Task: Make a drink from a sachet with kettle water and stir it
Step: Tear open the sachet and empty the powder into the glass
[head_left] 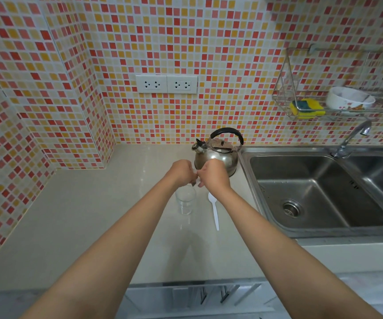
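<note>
Left hand [182,172]: I see it at centre frame, raised above the glass, its fingers [191,180] pinched closed on the left end of a small sachet.
Right hand [213,173]: just right of the left one, nearly touching it; its fingers are likewise pinched closed on the sachet's other end.
Sachet [196,178]: only a thin sliver shows between the two hands, directly over the rim of the glass; I cannot tell whether it is torn open.
Glass [185,201]: clear tumbler, upright on the bench just below the hands in the picture; it looks empty from here, though I cannot be sure.
Spoon [214,210]: white plastic, lying flat on the bench just right of the glass, bowl toward the top of the frame, handle pointing down the frame; partly covered by my right wrist.
Kettle [218,153]: shiny metal with a black arched handle, standing on the bench above the hands in the picture, spout pointing left, close to the sink edge.
Bench [82,215]: pale beige, filling the lower left and centre.
Sink [319,192]: steel double basin at right of frame, with a tap [352,139] at its upper edge.
Wall rack [337,88]: upper right, holding a yellow sponge [307,108] and a white bowl [349,97].
Sockets [166,84]: two white plates on the mosaic-tiled wall, above centre.
</note>
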Tool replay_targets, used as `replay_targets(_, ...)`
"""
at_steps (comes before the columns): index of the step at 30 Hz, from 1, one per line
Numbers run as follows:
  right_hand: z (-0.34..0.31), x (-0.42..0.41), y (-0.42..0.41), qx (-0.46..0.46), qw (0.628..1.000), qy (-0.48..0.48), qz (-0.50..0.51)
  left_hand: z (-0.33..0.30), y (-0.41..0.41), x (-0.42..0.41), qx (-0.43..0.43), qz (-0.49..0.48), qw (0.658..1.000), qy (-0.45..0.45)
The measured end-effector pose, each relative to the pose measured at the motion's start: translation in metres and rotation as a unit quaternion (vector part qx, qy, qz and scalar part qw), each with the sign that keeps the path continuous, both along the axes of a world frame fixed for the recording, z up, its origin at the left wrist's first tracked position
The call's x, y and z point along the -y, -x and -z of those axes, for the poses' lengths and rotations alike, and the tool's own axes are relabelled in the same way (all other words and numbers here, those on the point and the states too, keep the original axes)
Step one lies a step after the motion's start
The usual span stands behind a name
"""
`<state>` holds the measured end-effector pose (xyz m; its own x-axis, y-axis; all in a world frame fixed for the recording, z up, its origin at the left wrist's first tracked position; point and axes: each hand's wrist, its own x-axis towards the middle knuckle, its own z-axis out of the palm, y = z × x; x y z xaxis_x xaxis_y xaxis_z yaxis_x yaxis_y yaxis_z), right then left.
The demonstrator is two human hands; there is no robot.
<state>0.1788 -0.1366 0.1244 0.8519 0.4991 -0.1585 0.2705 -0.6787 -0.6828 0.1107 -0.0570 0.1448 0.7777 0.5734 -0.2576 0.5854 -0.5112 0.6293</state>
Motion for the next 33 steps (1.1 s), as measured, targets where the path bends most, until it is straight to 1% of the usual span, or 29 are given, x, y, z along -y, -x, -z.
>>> replay_targets(2, -0.004, -0.001, -0.002, -0.026, 1.0, 0.015, -0.006, -0.002, -0.001, 0.003, 0.002, 0.01, 1.0, -0.015)
replay_targets(4, -0.004, 0.0, -0.003, -0.078, 0.996, 0.023, -0.023, -0.001, 0.0, 0.002, 0.024, 0.006, 1.0, -0.001)
replay_targets(5, -0.002, 0.001, -0.004, -0.092, 0.995, -0.001, -0.026, -0.001, 0.002, 0.001, 0.038, 0.001, 0.999, 0.004)
replay_targets(7, 0.002, 0.003, -0.005, -0.087, 0.994, -0.063, -0.009, 0.001, 0.002, 0.0, 0.049, -0.006, 0.999, 0.005)
replay_targets(8, 0.004, 0.003, -0.004, -0.085, 0.995, -0.06, -0.01, 0.002, 0.002, 0.001, 0.048, -0.012, 0.999, 0.001)
replay_targets(11, 0.003, -0.004, -0.002, -0.105, 0.994, 0.029, -0.032, 0.005, -0.001, 0.003, 0.045, -0.044, 0.998, -0.027)
replay_targets(14, 0.0, -0.007, -0.005, -0.112, 0.992, 0.052, -0.032, 0.006, -0.002, 0.004, 0.031, -0.042, 0.994, -0.096)
replay_targets(16, -0.005, -0.006, -0.005, -0.125, 0.988, 0.082, -0.027, 0.005, -0.002, 0.004, -0.007, -0.016, 0.986, -0.165)
replay_targets(18, -0.008, -0.005, -0.004, -0.137, 0.986, 0.091, -0.017, 0.004, -0.004, 0.006, -0.039, -0.001, 0.972, -0.23)
replay_targets(21, -0.01, -0.005, -0.007, -0.128, 0.988, 0.082, 0.008, 0.006, -0.006, 0.004, -0.013, 0.037, 0.961, -0.272)
replay_targets(23, -0.012, -0.004, -0.012, -0.138, 0.988, 0.063, 0.015, 0.012, -0.003, -0.003, 0.032, 0.09, 0.961, -0.258)
replay_targets(25, -0.014, -0.003, -0.016, -0.163, 0.986, 0.035, 0.013, 0.017, 0.005, -0.01, 0.092, 0.125, 0.966, -0.205)
replay_targets(27, -0.016, -0.002, -0.019, -0.168, 0.986, 0.014, 0.014, 0.02, 0.013, -0.012, 0.143, 0.123, 0.973, -0.137)
replay_targets(29, -0.018, -0.002, -0.022, -0.148, 0.989, 0.002, 0.023, 0.023, 0.017, -0.012, 0.173, 0.115, 0.973, -0.099)
replay_targets(31, -0.02, -0.002, -0.023, -0.13, 0.991, 0.004, 0.021, 0.025, 0.019, -0.011, 0.175, 0.124, 0.971, -0.101)
replay_targets(33, -0.021, -0.002, -0.023, -0.13, 0.991, 0.009, 0.01, 0.027, 0.019, -0.011, 0.179, 0.12, 0.968, -0.126)
